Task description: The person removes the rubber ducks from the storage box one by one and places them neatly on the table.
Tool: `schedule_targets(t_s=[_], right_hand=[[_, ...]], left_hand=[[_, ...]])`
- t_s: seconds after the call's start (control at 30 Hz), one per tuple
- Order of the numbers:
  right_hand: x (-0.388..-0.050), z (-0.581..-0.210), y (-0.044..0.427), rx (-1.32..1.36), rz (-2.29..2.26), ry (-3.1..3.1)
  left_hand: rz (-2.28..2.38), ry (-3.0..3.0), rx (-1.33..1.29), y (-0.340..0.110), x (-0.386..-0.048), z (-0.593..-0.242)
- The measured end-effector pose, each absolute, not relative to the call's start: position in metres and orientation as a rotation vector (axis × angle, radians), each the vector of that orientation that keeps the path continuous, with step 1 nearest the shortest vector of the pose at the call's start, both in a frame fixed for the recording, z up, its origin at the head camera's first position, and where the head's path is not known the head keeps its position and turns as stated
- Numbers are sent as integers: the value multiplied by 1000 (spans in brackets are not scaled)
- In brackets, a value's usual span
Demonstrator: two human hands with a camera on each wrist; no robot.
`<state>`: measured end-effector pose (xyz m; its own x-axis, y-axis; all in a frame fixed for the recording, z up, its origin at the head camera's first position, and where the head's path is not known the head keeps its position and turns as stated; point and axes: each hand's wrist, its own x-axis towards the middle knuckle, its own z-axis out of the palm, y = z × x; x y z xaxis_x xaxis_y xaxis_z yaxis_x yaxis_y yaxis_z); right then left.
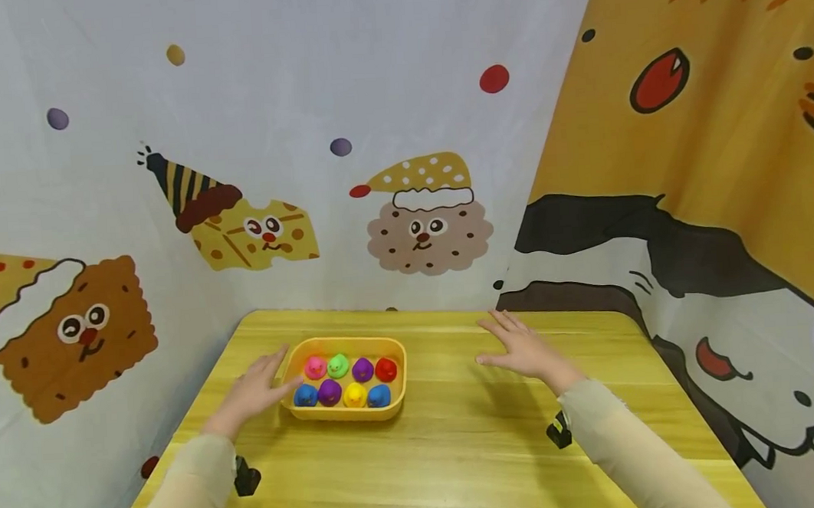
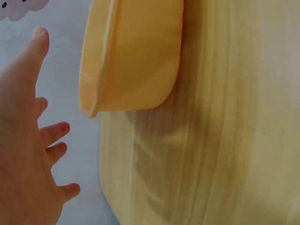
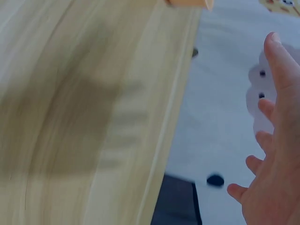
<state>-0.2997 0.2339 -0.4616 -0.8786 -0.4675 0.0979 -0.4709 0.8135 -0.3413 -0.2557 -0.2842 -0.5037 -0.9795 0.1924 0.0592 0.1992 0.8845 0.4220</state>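
Observation:
An orange-yellow plastic basket [image 1: 346, 415] stands left of the middle of the table, holding several small toy ducks in two rows. Among them are a pink duck [image 1: 315, 368], a green duck [image 1: 338, 366], a red duck [image 1: 386, 370] and a yellow duck [image 1: 355, 395], besides blue and purple ones. My left hand [image 1: 254, 388] hovers at the basket's left side, fingers spread and holding nothing. In the left wrist view, a gap shows between that hand and the basket wall [image 2: 140, 61]. Over the table's right part, my right hand [image 1: 522, 349] is raised with spread fingers, also holding nothing.
The wooden table [image 1: 445, 451] has rounded far corners. Behind it hangs a pale cloth [image 1: 287, 84] printed with cartoon snacks, and a cartoon-animal print [image 1: 746, 267] covers the right side. A small black device sits at each wrist.

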Motion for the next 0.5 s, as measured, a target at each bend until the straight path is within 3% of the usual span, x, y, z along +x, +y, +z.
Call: schedule_targets(t_s=[0.5], right_hand=[[-319, -464, 169, 982, 589, -3032]], left_hand=[[-890, -3069, -326, -275, -252, -519]])
